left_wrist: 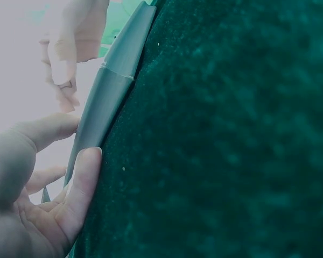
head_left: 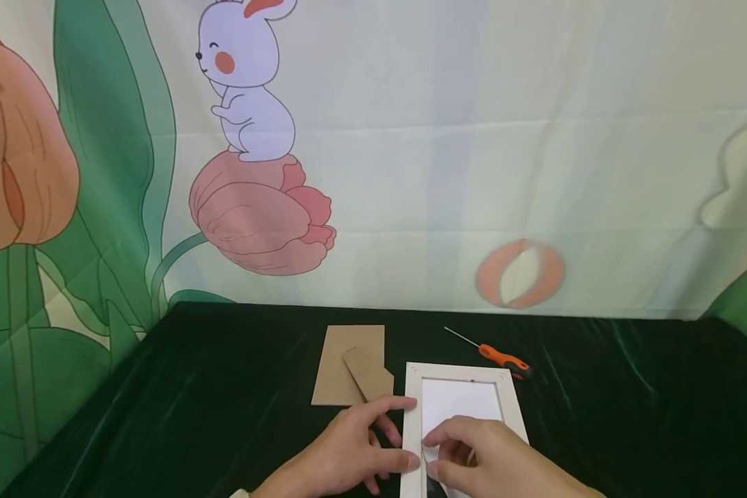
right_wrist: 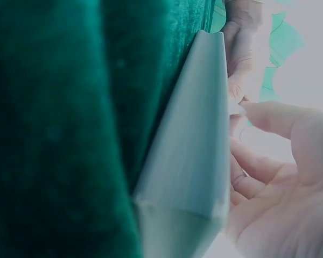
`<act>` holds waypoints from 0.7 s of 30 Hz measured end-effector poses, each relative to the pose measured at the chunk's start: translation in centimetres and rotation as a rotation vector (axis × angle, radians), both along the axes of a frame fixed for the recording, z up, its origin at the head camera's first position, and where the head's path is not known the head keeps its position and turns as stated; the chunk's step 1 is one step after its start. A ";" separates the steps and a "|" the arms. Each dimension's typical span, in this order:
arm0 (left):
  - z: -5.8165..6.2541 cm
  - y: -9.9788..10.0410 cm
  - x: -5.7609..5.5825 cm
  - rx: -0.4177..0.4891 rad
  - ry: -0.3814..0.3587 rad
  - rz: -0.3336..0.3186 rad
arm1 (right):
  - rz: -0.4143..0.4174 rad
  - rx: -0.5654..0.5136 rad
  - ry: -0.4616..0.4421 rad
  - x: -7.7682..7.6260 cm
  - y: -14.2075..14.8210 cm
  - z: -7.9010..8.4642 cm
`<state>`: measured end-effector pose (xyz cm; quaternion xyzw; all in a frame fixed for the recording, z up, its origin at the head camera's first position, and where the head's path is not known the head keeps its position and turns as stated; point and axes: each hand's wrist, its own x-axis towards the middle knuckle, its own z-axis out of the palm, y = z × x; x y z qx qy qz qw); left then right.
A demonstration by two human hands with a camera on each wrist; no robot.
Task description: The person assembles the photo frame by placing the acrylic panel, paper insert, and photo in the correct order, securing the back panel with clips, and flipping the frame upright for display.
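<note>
A white picture frame point(head_left: 515, 401) lies on the dark green cloth, with a white sheet point(head_left: 457, 401) inside its opening. My left hand point(head_left: 348, 443) holds the frame's left side, index finger and thumb on the top face and other fingers against the outer side wall point(left_wrist: 105, 107). My right hand point(head_left: 492, 449) reaches over the opening, its thumb and index finger pinching the sheet's edge near the inner left border. Something dark shows below those fingertips. In the right wrist view the right hand point(right_wrist: 280, 172) is beside the frame's side wall point(right_wrist: 194, 134).
A brown backing board point(head_left: 336, 366) with a hinged stand flap point(head_left: 370, 373) lies behind my left hand. An orange and black screwdriver point(head_left: 501, 356) lies just past the frame's far edge. Behind the table hangs a printed curtain point(head_left: 398, 173).
</note>
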<state>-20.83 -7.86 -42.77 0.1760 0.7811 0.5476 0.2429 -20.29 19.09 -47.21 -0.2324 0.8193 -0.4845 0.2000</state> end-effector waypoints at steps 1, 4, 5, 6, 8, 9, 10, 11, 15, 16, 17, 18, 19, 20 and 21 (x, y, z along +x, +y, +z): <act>0.0 0.0 0.0 -0.004 0.000 0.002 | -0.005 0.011 0.009 0.3 -0.2 0.7; 0.1 0.1 -0.1 -0.014 0.001 0.003 | -0.023 0.055 0.020 1.3 -0.8 3.2; 0.1 0.1 -0.1 -0.016 0.002 0.003 | -0.023 0.067 0.037 1.6 -1.0 4.1; 0.1 0.1 -0.1 -0.016 0.004 0.003 | -0.024 0.076 0.051 1.9 -1.2 4.9; 0.1 0.1 -0.1 -0.018 0.007 0.006 | -0.033 0.085 0.094 2.4 -1.2 6.2; 0.1 0.1 -0.1 -0.020 0.010 0.008 | -0.045 0.086 0.127 2.6 -1.2 6.8; 0.1 0.1 -0.1 -0.020 0.014 0.008 | -0.057 0.092 0.165 2.6 -1.1 7.2; 0.1 0.1 -0.1 -0.022 0.017 0.008 | -0.071 0.098 0.206 2.6 -0.8 7.6; 0.0 0.2 -0.2 -0.032 0.020 0.012 | -0.157 0.141 0.307 2.0 0.5 8.8; 0.0 0.2 -0.2 -0.034 0.020 0.009 | -0.178 0.154 0.319 1.8 0.9 9.0; 0.0 0.2 -0.3 -0.047 0.013 0.004 | -0.198 0.168 0.322 1.6 1.3 9.3; 0.0 0.2 -0.3 -0.048 0.011 0.003 | -0.218 0.182 0.323 1.4 1.7 9.5; 0.0 0.2 -0.3 -0.050 0.009 0.001 | -0.235 0.193 0.329 1.3 2.0 9.6; 0.1 0.2 -0.2 -0.051 0.005 -0.002 | -0.248 0.205 0.331 1.1 2.4 9.8; 0.0 0.2 -0.2 -0.050 0.004 -0.002 | -0.260 0.217 0.331 1.0 2.7 9.9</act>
